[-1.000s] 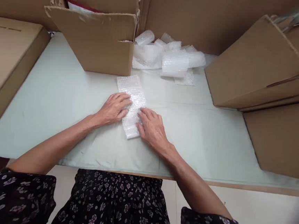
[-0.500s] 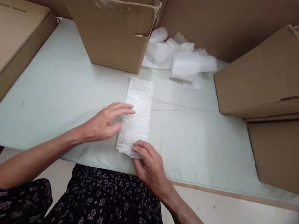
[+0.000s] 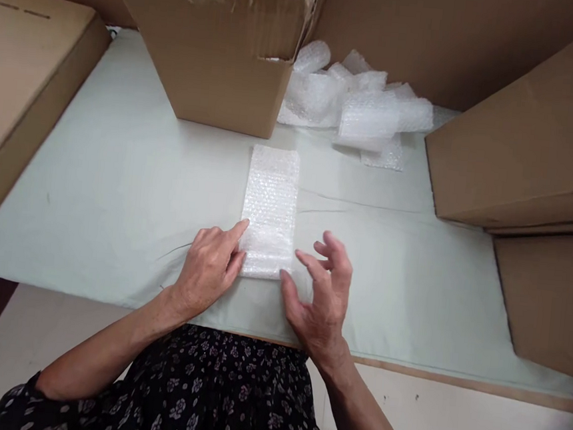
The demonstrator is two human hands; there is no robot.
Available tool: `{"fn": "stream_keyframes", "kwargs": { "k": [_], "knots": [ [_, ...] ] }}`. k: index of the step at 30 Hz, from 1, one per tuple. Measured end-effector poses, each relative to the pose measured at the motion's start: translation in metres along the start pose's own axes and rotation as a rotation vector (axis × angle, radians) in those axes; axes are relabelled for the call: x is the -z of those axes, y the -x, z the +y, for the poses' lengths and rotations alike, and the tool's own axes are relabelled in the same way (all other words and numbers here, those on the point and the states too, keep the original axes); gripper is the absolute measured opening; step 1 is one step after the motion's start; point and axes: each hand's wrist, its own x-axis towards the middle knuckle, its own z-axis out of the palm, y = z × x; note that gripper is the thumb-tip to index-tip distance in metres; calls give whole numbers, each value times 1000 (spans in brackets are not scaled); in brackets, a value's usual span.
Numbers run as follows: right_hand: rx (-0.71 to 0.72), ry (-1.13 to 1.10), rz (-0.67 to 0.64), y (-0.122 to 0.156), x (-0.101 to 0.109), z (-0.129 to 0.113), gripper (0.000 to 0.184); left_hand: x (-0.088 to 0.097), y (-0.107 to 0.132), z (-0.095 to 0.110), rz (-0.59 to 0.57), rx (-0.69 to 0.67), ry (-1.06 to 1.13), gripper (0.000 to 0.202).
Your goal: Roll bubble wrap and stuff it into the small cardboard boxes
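A flat piece of bubble wrap [image 3: 271, 193] lies lengthwise before me, its near end folded over into a straight edge. My left hand [image 3: 209, 265] is at its left side, index fingertip and thumb pressed on the edge near the fold, the other fingers curled under. At the near right corner, the thumb tip of my right hand [image 3: 322, 292] touches or almost touches the wrap. The remaining fingers of that hand are raised and spread, with nothing in them.
A pale green cloth [image 3: 119, 180] covers the table. An open cardboard box [image 3: 224, 62] stands behind the wrap, beside a pile of bubble wrap pieces [image 3: 370, 115]. Cardboard boxes [image 3: 523, 142] stand on the right; a flat carton [image 3: 28, 72] lies on the left.
The near end of the bubble wrap has been folded over, so the piece is shorter. My left hand has come down onto its left edge; my right hand has let go and opened to the right.
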Motion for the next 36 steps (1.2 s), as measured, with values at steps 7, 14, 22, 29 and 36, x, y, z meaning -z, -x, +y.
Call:
{"fn": "stream_keyframes", "kwargs": {
  "k": [7, 14, 22, 29, 36],
  "knots": [
    [174, 106, -334, 18, -6, 11, 30, 11, 5, -3, 37, -30, 3, 53],
    [155, -71, -316, 7, -6, 5, 31, 22, 24, 10, -94, -132, 170, 52],
    [161, 60, -222, 13, 12, 2, 24, 5, 14, 7, 6, -76, 24, 37],
    [173, 90, -269, 6, -3, 10, 18, 12, 17, 5, 40, -164, 66, 46],
    [16, -114, -297, 11, 17, 5, 22, 25, 27, 10, -55, -95, 164, 44]
  ]
}}
